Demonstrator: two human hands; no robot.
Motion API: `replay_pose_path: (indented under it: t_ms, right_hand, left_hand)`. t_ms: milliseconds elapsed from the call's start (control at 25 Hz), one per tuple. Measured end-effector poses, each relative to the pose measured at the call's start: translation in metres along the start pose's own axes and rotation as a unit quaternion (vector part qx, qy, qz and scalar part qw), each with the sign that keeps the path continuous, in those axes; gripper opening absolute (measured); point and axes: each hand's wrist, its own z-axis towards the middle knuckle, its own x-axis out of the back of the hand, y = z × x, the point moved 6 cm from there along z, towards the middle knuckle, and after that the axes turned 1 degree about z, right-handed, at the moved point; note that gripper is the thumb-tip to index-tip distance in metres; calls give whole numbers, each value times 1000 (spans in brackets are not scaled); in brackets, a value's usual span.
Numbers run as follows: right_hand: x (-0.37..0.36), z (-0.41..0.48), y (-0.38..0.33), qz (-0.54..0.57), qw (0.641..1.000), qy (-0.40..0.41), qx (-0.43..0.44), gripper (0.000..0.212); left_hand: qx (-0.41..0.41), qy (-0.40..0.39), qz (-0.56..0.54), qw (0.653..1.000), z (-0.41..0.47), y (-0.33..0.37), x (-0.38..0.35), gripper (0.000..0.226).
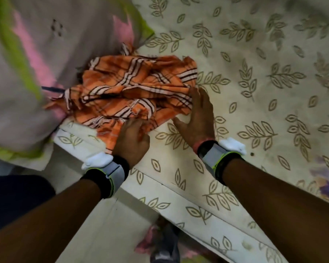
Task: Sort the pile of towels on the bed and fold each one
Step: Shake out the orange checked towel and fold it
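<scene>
cotton-thin, likely limp, light – taking orange checked towel (133, 86) by corners; pinching near hem with left hand (131, 137), resting right hand (197, 118) flat, fingers spread – against right edge.

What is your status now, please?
Left hand grips towel near edge. Right hand open, flat at its right side. Towel crumpled, not folded. Pale cloth beside it, left.
</scene>
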Motion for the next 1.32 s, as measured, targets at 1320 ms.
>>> replay_pose_path:
  t_ms: [1320]
  right_hand:
    - [587,-150,9,69,971,174,-149,22]
  left_hand:
    - [-193,-23,20,981,-108,505,161,12]
